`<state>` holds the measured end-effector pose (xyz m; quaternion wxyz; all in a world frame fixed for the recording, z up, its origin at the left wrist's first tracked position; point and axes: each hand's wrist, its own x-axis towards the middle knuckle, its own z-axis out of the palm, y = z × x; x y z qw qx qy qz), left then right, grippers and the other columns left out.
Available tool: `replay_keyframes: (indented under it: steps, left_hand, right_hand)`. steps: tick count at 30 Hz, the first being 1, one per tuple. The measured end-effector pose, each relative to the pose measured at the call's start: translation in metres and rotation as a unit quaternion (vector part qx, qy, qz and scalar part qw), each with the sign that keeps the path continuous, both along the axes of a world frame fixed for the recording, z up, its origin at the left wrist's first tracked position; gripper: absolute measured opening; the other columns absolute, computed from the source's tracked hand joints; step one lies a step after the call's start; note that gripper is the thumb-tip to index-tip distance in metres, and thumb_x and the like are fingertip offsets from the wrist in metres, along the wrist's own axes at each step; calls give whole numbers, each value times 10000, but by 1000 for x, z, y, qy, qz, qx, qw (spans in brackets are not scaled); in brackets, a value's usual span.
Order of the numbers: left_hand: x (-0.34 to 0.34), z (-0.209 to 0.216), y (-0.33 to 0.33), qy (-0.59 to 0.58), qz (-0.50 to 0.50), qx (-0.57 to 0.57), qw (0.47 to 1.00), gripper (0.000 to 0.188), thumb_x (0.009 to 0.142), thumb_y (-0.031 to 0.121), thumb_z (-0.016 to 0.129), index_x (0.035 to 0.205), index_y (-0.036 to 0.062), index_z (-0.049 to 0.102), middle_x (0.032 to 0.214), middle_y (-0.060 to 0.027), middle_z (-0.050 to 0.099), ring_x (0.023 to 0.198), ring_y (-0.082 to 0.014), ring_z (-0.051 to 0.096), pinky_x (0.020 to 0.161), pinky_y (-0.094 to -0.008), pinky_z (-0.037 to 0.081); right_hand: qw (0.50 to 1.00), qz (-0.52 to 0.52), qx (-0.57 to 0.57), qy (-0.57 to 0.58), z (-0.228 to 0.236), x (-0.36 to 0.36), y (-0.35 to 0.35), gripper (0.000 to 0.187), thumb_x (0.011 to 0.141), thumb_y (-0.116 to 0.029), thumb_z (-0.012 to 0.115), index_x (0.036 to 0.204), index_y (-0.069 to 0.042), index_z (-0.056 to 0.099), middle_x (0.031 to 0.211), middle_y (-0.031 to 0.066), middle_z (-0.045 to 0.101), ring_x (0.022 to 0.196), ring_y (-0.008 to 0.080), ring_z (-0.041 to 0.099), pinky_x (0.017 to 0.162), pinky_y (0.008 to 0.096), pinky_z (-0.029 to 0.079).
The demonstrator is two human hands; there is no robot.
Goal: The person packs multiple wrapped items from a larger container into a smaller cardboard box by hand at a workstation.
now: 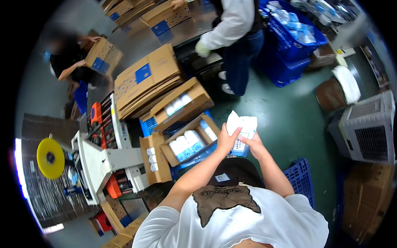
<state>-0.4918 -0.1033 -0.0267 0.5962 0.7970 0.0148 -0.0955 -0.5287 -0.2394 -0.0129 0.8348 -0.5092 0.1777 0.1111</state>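
In front of my body I hold a soft white-and-blue pack (pixel 244 124), its white film end sticking up. My left hand (pixel 227 139) grips its left side with the thumb across the front. On the right side, my right hand (pixel 255 146) closes round it, thumb also on the front. Just below it, a light-blue surface (pixel 238 153) shows between my forearms, partly hidden. Left of my hands stands an open cardboard carton (pixel 170 145) with several white-and-blue packs (pixel 187 144) in it. Behind that, another open carton (pixel 185 113) holds similar packs.
Flattened cartons (pixel 147 80) are stacked at the far left, beside a carton-sealing machine (pixel 111 161). Two people work beyond; one (pixel 235 37) stands near blue baskets (pixel 289 45). A blue plastic pallet (pixel 300 177) and a grey air cooler (pixel 368 128) are at right.
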Motion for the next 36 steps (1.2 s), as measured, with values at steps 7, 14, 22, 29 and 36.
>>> replay_keyframes:
  steps: [7,14,22,29,36]
  left_hand:
    - [-32,-53,170,27,14,218,975,346,905,263,432,1055,-18,568,1028,-195,595,986,-325,549,839,-377,426]
    - [-73,-104,243,213,-206,328,897,413,850,387,498,1175,134,529,1177,-113,539,1104,-315,479,916,-437,385]
    - [-101,-118,272,97,-182,356,911,462,804,315,574,1210,123,467,1146,-124,532,1087,-300,480,937,-411,366]
    - [-99,-100,279,109,-225,354,901,485,794,266,599,1212,74,446,1152,-138,512,1096,-304,470,945,-402,364]
    - [-109,-113,280,62,-178,329,925,530,765,268,630,1218,72,436,1137,-144,513,1092,-310,467,942,-402,359]
  right_hand:
    - [973,227,2,-35,-19,76,100,798,584,0,744,1269,-47,338,1166,95,506,1122,205,463,935,332,381]
    - [805,379,-443,111,-110,117,171,884,612,-272,781,1282,5,276,1159,157,511,1090,273,504,878,365,439]
    - [530,456,-715,-21,-144,65,203,538,752,-280,636,1178,-65,389,1159,145,482,1003,324,541,823,420,462]
    - [529,619,-579,53,-170,77,204,383,786,-119,510,1160,-79,437,1214,167,462,1125,343,471,894,450,417]
    - [705,266,-657,27,-187,108,194,329,783,-193,589,1043,-8,510,930,211,602,866,366,591,760,445,479]
